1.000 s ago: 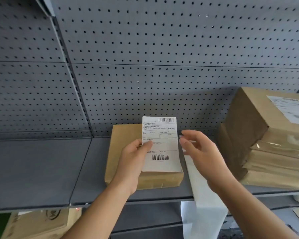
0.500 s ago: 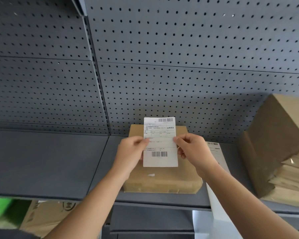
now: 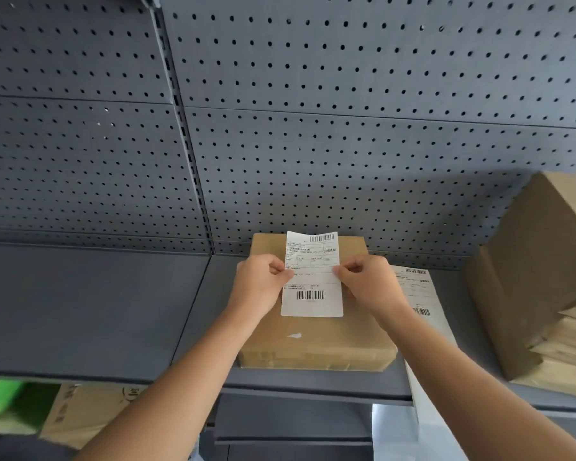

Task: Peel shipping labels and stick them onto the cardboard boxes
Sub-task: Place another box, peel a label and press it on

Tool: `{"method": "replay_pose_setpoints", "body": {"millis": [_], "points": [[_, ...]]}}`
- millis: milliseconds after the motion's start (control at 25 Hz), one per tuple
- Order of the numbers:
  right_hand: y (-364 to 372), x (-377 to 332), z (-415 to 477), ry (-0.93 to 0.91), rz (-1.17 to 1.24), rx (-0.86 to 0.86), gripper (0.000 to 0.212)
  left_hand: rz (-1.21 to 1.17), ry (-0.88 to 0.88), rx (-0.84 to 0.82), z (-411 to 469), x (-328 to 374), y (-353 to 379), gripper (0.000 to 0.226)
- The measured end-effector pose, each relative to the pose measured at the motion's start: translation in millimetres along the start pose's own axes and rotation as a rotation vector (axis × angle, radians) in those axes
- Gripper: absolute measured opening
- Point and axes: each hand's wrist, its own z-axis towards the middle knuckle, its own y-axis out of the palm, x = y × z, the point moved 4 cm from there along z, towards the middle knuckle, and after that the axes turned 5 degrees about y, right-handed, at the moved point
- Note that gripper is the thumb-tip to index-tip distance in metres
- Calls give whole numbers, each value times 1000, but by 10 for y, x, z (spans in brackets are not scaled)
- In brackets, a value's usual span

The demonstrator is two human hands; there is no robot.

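**Label squared up over the box, both hands on the edges**

The left hand (image 3: 263,284) pinches the left edge of the shipping label (image 3: 313,289) between thumb and curled fingers, and the right hand (image 3: 366,284) does the same on the opposite edge, at about the same height. It's a two-point hold, probably to keep the thin sheet flat and taut so it doesn't curl or stick to itself. The printed side faces the camera, barcodes at top and bottom, so the adhesive side should be facing away, towards the box.

The label hangs over the top face of the cardboard box (image 3: 316,347), roughly centred across its width. Whether its lower edge is touching the cardboard yet, I can't tell from here. The box lies flat on the grey shelf (image 3: 80,311), pushed back near the pegboard panel (image 3: 346,144), which gives a firm surface to press against.

Just to the right, a strip of labels (image 3: 416,291) lies on the shelf and drapes over its front edge, within easy reach for the next peel. Further right, a stack of boxes (image 3: 529,277) leans at an angle.

This looks like the aligning step: next the label needs lowering square and smoothing down without wrinkles.
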Motion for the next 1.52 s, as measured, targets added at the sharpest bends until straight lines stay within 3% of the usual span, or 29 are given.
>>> {"method": "replay_pose_setpoints", "body": {"millis": [440, 800, 880, 1000, 1200, 1320, 1520], "points": [[121, 23, 53, -56, -256, 29, 13, 165, -10, -63, 59, 32, 92, 7], [116, 32, 50, -66, -272, 48, 9, 276, -3, -86, 49, 54, 91, 25], [89, 34, 33, -112, -269, 83, 8, 295, 76, -64, 11, 65, 72, 29], [114, -25, 9, -333, -343, 167, 21, 372, 303, -45, -18, 116, 75, 41], [415, -143, 88, -586, -576, -25, 41, 556, 449, -279, 162, 120, 269, 53], [562, -122, 144, -598, -678, -87, 47, 652, 438, -381, 211, 28, 379, 56], [531, -24, 152, -508, -792, -105, 53, 698, 431, -399, 199, -38, 357, 58]]}}
